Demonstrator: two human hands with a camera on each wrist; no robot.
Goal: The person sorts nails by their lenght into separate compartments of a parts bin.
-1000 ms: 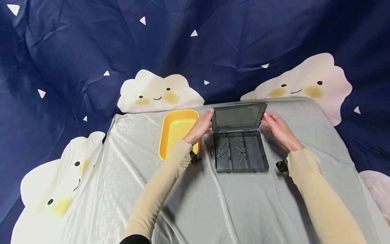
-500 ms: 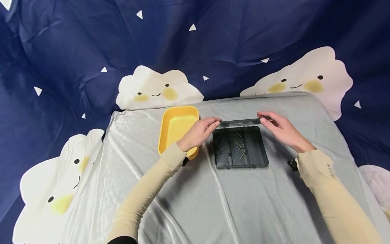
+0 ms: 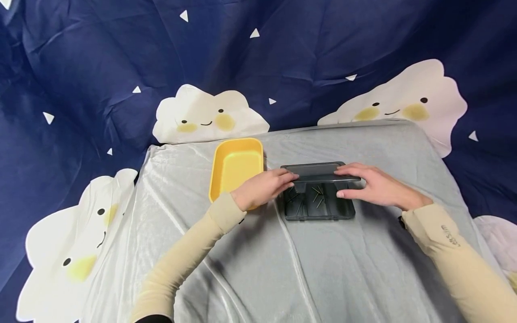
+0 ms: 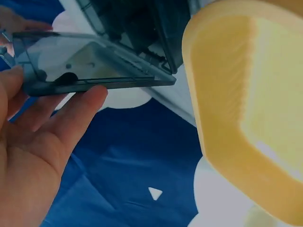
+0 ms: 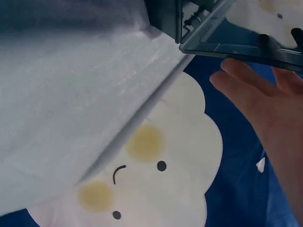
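A dark, see-through compartment box (image 3: 339,208) lies on the cloth. Its hinged lid (image 3: 317,169) is tilted partway down over the compartments. Thin metal pins, perhaps nails or screws (image 3: 319,197), lie in the left and middle compartments; the lid hides some. My left hand (image 3: 264,186) touches the lid's left end; in the left wrist view its extended fingers (image 4: 78,111) lie against the lid's outer face. At the right end, my right hand (image 3: 375,186) rests its straight fingers on the lid, the thumb spread apart below.
A yellow tray (image 3: 216,175) stands just left of the box, partly behind my left hand. Grey cloth (image 3: 323,269) covers the table. A dark blue curtain with cloud prints (image 3: 210,114) hangs behind the far edge.
The lid has swung from leaning back upright, through edge-on, to tilting forward over the box. Both hands have moved with it, towards me. The tray and box have stayed put.
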